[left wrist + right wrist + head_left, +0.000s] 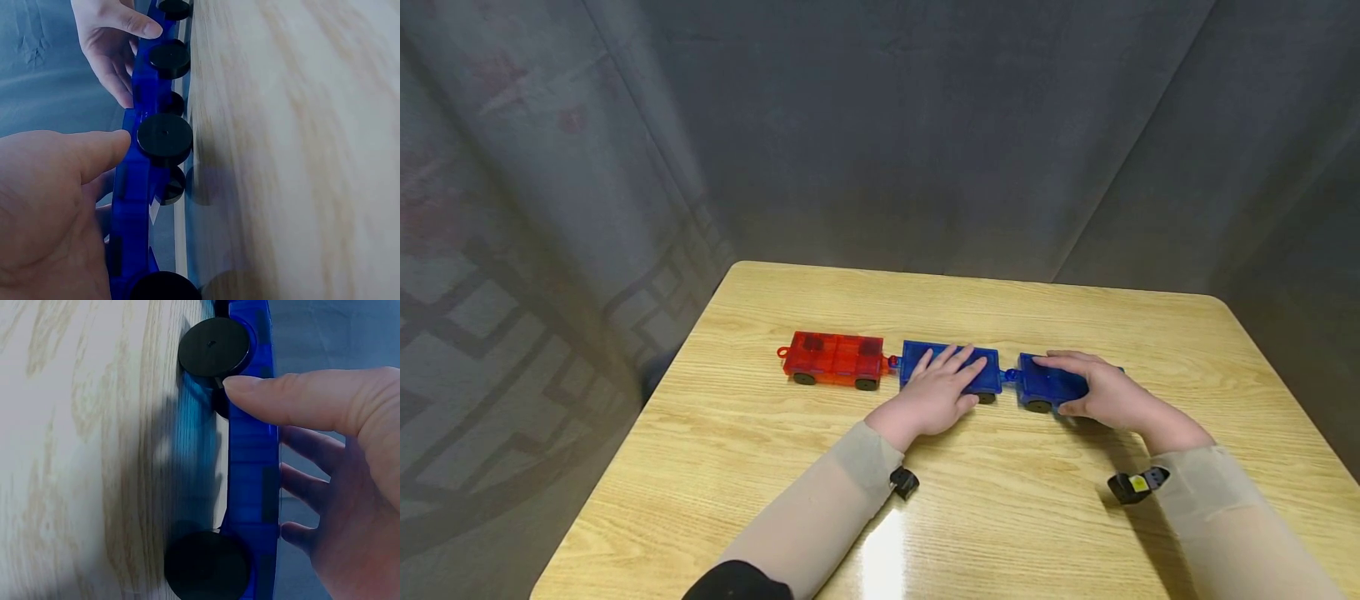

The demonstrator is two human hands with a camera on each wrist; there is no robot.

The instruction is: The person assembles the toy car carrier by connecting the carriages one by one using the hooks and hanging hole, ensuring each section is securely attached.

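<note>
Three see-through toy train cars with black wheels stand in a row, joined by ring-and-knob couplings. My left hand (936, 396) lies over the middle blue car (990, 372), fingers spread and straight across its top. In the left wrist view its thumb (103, 150) touches the near side of that car. My right hand (1101, 393) grips the right-hand blue car (1036, 382) across its width. The right wrist view has the thumb (287, 397) against the near side of this car (253, 481), above the fingers. At the left end stands the red car (835, 358), untouched.
The cars stand on a light wood-grain table (760, 500) with rounded far corners. Grey cloth (925, 142) hangs behind it and along the sides. A small black wrist camera (904, 482) sits below the left hand, another (1138, 483) below the right.
</note>
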